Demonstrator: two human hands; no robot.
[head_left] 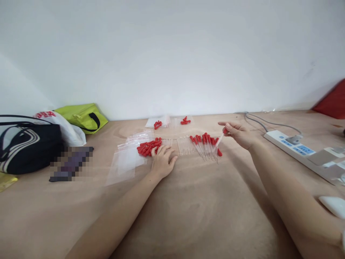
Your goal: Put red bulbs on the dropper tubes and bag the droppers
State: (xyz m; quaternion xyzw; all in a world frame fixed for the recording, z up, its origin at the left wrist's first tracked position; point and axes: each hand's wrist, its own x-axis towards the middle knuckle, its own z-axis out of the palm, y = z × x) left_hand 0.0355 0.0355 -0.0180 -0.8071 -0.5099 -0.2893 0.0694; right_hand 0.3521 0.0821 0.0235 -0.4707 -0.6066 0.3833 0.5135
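- Clear plastic bags [124, 162] lie well left of the row of glass tubes [184, 145].
- A pile of red bulbs [148, 147] sits just left of the tubes. The left hand [161, 161] lies flat there, fingers loose, fingertips touching the bulbs and gripping nothing.
- Red-capped droppers [205, 142] lie just right of the tubes.
- The right hand [238, 135], further right of the tubes, pinches one dropper [219, 141] by its red bulb.
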